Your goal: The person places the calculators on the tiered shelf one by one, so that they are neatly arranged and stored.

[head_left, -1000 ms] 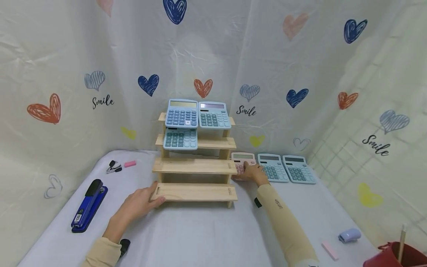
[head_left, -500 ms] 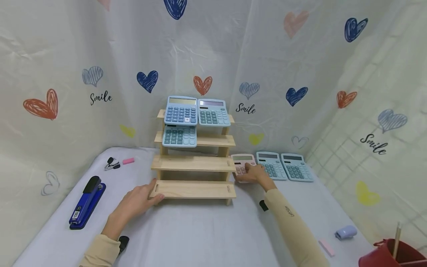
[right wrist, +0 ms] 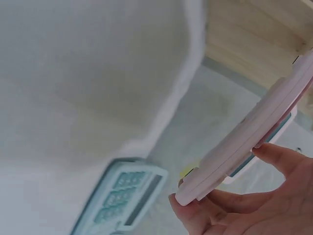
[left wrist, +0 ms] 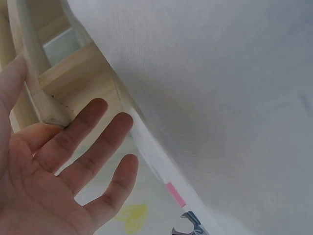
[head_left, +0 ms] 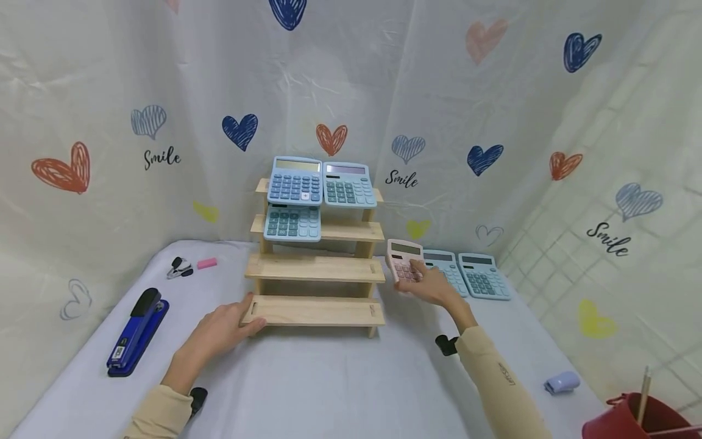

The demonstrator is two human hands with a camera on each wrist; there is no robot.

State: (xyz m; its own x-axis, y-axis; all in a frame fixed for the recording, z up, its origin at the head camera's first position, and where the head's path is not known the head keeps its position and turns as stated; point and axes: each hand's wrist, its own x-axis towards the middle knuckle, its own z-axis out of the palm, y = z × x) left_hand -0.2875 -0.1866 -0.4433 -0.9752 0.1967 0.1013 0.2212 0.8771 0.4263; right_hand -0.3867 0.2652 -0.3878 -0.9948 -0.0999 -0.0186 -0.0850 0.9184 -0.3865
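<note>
Right hand (head_left: 436, 288) pinching pink calculator (head_left: 404, 261) tilted off the worktop (head_left: 340, 378), left hand (head_left: 219, 332) flat, fingers straight against wooden tiered rack (head_left: 315, 311) near-left corner

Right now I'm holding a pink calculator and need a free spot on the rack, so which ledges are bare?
The two lower ledges of the wooden rack are bare. The second ledge is free right of its blue calculator. The top ledge is crowded.
</note>
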